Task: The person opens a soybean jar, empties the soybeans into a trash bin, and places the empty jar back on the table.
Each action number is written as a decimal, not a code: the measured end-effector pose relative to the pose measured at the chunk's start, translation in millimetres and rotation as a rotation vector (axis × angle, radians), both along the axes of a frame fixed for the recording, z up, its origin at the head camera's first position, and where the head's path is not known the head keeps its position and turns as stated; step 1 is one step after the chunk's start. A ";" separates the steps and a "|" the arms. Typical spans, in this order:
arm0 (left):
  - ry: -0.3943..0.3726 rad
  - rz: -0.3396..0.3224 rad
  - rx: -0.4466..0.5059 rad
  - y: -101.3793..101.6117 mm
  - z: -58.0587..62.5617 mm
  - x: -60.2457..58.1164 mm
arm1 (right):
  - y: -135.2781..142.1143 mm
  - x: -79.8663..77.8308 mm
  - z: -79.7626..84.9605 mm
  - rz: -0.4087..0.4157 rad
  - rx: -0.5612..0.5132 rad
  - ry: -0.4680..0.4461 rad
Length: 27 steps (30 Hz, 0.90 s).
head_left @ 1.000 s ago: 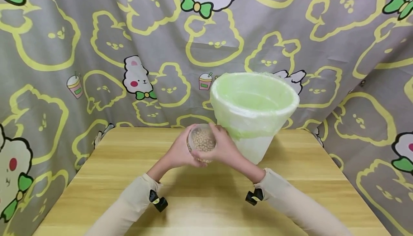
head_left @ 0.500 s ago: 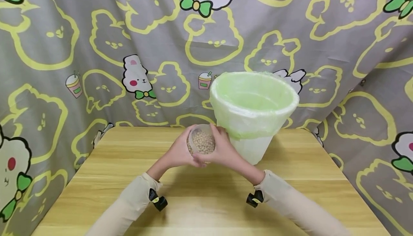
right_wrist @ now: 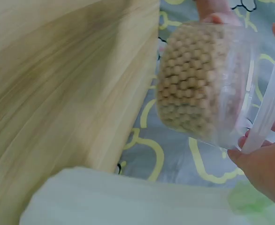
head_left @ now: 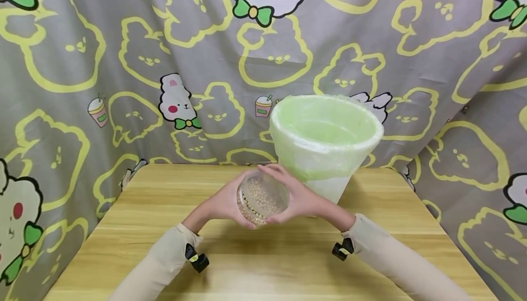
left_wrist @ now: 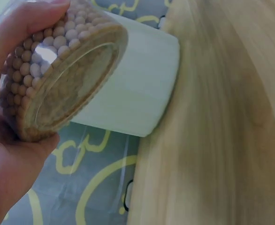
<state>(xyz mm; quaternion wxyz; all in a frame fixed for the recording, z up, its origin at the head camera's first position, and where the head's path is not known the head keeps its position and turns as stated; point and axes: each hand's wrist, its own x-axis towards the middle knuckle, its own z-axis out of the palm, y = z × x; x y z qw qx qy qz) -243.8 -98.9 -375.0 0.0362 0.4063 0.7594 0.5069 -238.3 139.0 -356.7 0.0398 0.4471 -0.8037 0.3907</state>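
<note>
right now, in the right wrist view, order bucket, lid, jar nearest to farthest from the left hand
1. Jar, held in the left hand
2. Lid, by the jar's mouth, in the right hand
3. Bucket, bottom of the view

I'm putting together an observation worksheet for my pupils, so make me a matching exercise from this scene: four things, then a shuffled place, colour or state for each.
Things
1. Jar
2. Lid
3. Bin
4. Curtain

Places, colours, states
A. Grey, printed with yellow outlines
B. Held by the right hand
C. Standing on the table, pale green inside
D. Held by the left hand, with small tan balls inside

Right pairs
1-D, 2-B, 3-C, 4-A
</note>
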 end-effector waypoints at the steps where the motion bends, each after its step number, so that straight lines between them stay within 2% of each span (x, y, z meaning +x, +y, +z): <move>1: 0.014 0.023 -0.006 -1.6 -4.4 -2.2 | 2.9 2.2 0.2 -0.008 0.005 -0.001; 4: 0.039 0.118 -0.014 -8.3 -16.3 -11.1 | 13.8 9.7 0.6 -0.059 0.039 0.008; 6: 0.029 0.189 -0.013 -14.7 -22.3 -16.3 | 22.8 15.4 -1.6 -0.092 0.085 0.025; 9: -0.002 0.266 0.002 -25.8 -24.4 -19.6 | 35.1 22.7 -9.5 -0.118 0.159 0.050; 14: -0.004 0.384 0.064 -39.8 -14.8 -24.0 | 42.3 25.4 -29.1 -0.131 0.265 0.037; 17: -0.005 0.431 0.114 -42.5 -5.7 -24.5 | 38.8 24.5 -42.3 -0.137 0.366 0.028; 22: 0.009 0.488 0.184 -36.1 19.4 -15.2 | 27.6 18.7 -61.2 -0.136 0.549 0.087; 25: 0.025 0.513 0.222 -32.6 26.0 -15.9 | 19.9 12.9 -71.4 -0.128 0.603 0.138; 27: 0.033 0.512 0.244 -31.1 22.9 -20.5 | 15.5 10.9 -78.0 -0.119 0.632 0.162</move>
